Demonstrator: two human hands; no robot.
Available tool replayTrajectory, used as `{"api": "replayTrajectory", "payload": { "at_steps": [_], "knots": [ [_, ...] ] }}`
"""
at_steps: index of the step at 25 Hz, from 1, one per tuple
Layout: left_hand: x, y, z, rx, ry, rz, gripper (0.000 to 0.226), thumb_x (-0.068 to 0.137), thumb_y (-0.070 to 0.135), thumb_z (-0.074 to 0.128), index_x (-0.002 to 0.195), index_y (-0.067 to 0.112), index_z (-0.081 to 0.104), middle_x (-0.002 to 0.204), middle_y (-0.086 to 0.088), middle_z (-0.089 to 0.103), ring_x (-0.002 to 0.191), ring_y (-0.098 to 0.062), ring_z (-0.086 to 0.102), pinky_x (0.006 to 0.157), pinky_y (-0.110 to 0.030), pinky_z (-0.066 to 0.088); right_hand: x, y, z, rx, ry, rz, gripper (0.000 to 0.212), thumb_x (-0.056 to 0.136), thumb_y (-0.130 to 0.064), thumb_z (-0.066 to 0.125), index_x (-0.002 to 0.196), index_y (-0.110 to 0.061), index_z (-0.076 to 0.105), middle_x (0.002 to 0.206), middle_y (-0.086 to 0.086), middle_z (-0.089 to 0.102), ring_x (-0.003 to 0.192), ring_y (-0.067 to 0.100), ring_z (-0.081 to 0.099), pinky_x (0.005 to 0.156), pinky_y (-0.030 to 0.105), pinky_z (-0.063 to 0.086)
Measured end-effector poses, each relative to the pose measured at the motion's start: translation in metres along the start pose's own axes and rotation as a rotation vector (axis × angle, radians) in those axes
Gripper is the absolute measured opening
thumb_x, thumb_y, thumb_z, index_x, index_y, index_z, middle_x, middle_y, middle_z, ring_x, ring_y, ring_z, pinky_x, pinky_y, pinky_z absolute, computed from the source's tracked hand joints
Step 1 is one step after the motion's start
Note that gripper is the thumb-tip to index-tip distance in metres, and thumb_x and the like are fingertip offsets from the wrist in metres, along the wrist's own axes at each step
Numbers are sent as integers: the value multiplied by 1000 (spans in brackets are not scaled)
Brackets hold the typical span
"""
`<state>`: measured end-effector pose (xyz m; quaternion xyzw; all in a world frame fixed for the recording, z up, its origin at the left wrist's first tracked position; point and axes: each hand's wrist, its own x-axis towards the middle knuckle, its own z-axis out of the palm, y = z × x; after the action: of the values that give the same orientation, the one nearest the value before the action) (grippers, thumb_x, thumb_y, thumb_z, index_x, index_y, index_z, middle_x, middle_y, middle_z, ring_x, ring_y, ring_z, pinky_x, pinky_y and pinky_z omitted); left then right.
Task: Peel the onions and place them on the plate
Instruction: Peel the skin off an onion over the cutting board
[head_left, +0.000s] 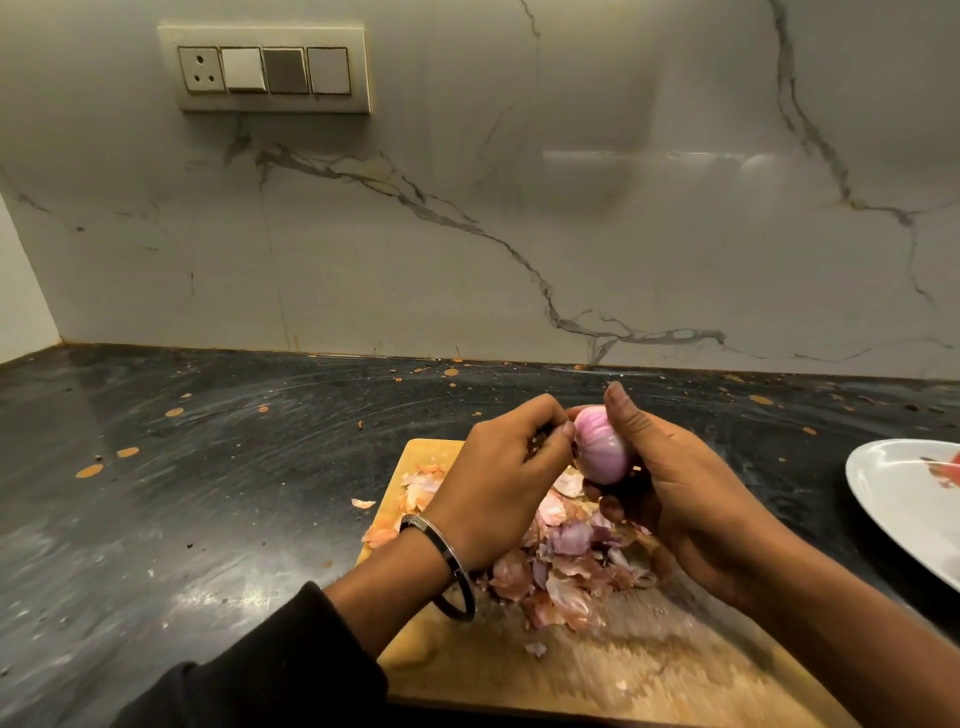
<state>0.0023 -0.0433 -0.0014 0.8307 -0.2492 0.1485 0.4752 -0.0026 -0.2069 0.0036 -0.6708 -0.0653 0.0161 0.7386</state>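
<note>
Left hand (498, 467), steel bangle (447, 561) on its wrist, is pinching at the left side of the pale purple peeled onion (602, 447), fingertips curled against it. Right hand (670, 493) is gripping that onion from the right, thumb pointing up, holding it above the wooden cutting board (597, 670) and the pile of pink-brown onion skins (561, 561). White plate (893, 499) is sitting at far right on the black counter (208, 493), apart from the onion.

Left sleeve (249, 670): black, long, pushed up the forearm.
Left wrist: plain metal bangle (444, 564), silver-grey with a dark edge, possibly engraved.
Right forearm (852, 649): bare, no sleeve visible.
</note>
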Motion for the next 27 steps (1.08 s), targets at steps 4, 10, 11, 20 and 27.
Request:
{"api": "replayTrajectory", "payload": {
  "at_steps": [4,10,11,20,27],
  "knots": [
    [2,2,3,-259,-81,-209,22,103,17,43,86,6,52,62,0,42,51,-13,36,47,-28,29,1,3,3,108,-8,72,47,88,-53,58,101,-11,77,87,18,74,62,20,65,47,26,50],
    [4,0,-6,-94,43,-305,36,100,26,42,67,13,46,60,-4,39,53,-15,33,54,-30,30,0,-4,-2,172,30,77,51,99,-49,45,108,-7,72,88,23,73,56,18,62,43,24,49],
    [2,0,-6,-21,35,-259,39,101,30,44,64,14,46,60,-3,40,55,-15,35,56,-31,32,1,-5,-3,166,37,88,56,97,-54,45,109,-5,69,86,22,73,55,18,61,42,23,49],
    [-4,7,0,176,107,-58,20,97,32,55,89,18,66,95,7,63,89,-7,58,81,-32,49,2,-1,-9,113,7,148,58,97,-56,47,116,-3,62,77,14,64,56,14,55,44,24,44],
    [-2,5,-2,47,218,90,30,83,25,74,113,23,72,104,11,72,98,1,64,89,-20,52,2,-4,-7,49,-51,61,57,87,-63,52,121,-18,59,85,13,61,57,14,50,46,24,38]
  ]
}}
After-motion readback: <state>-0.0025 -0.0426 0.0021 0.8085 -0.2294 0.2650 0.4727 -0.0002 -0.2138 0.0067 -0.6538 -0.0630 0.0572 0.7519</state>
